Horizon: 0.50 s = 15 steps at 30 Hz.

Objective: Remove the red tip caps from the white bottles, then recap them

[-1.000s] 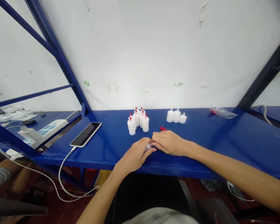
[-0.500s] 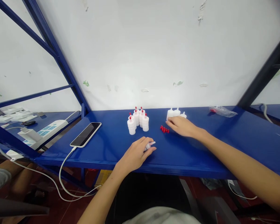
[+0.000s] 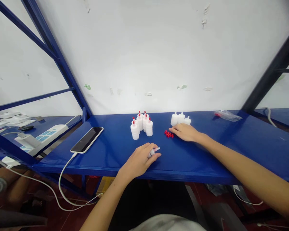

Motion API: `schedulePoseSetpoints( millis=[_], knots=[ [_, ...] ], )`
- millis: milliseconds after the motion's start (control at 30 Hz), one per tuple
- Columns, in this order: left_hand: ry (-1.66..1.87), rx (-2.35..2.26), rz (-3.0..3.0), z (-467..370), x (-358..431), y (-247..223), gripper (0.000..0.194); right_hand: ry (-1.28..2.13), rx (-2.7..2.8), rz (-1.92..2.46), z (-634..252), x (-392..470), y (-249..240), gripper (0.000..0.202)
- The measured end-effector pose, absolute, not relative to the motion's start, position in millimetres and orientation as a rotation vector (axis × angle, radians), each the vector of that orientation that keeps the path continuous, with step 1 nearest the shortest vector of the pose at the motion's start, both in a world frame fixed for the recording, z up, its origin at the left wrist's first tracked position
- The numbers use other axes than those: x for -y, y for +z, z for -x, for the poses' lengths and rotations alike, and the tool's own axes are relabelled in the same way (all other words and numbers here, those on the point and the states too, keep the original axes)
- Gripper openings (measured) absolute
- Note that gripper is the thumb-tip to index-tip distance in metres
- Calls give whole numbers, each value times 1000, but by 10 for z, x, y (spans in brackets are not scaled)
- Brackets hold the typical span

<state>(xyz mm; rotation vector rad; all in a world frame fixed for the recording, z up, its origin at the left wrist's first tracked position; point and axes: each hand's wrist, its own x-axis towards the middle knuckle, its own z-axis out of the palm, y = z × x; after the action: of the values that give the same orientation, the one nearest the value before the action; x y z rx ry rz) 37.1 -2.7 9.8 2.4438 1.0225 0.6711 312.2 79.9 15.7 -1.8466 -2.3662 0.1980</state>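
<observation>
Wrapped around a small white bottle (image 3: pixel 152 153) is my left hand (image 3: pixel 140 159), low over the front of the blue table; the bottle's bare nozzle points right. My right hand (image 3: pixel 186 132) is at the right edge of a pile of small red caps (image 3: pixel 169 134), its fingers pressed together and their tips partly hidden. Behind it stand three white bottles (image 3: pixel 174 119) with uncapped nozzles. Left of the caps, several white bottles (image 3: pixel 135 131) with red tips stand upright in a group.
A phone (image 3: pixel 87 140) on a white cable lies at the left of the table (image 3: pixel 115 144). A clear plastic bag (image 3: pixel 228 115) lies back right. Power strips (image 3: pixel 47 136) are on the far left, near a person's leg (image 3: pixel 16 189).
My right hand has moved slightly down and left, from in front of the uncapped bottles to the red caps. My left hand still holds its bottle. The view has shifted a little.
</observation>
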Motion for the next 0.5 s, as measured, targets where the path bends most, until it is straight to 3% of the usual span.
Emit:
schedulePoseSetpoints(
  millis=[233, 400, 500],
  knots=[
    [667, -1024, -2434, -368, 25, 93, 25, 200, 2359, 1820, -3102, -808, 111, 51],
    [661, -1023, -2429, -367, 27, 97, 26, 205, 2374, 1777, -3123, -806, 167, 31],
    [663, -1017, -2434, -368, 29, 103, 27, 372, 2445, 1628, -3197, -796, 257, 18]
  ],
)
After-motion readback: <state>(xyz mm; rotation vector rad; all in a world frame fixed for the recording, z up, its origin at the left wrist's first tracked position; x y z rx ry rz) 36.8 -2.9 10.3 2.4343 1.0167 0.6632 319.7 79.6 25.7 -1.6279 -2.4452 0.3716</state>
